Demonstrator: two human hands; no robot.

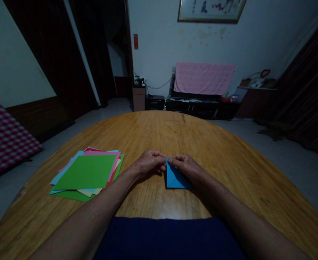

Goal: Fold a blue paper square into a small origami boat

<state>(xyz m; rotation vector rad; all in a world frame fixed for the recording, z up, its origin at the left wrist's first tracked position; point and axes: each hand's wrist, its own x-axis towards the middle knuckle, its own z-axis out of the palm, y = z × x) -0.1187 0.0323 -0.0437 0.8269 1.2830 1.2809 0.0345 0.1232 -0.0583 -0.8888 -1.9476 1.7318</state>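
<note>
A folded sheet of blue paper [176, 178] lies on the table in front of me, its straight edge facing left and its lower edge towards my body. My right hand [186, 164] covers its upper right part, thumb and fingers pinched on the paper near the top corner. At that same corner, my left hand [153, 161] has its fingers curled and pressed together, the tips touching the paper's upper left edge. Faint crease lines show on the blue surface. The paper's right side is hidden under my right hand.
A loose stack of coloured paper [85, 173], green on top, sits to the left on the round wooden table [159, 133]. Beyond the table stand a low black cabinet [191, 105] and a pink cloth [203, 78] draped over something. A checked cloth [7, 133] is at far left.
</note>
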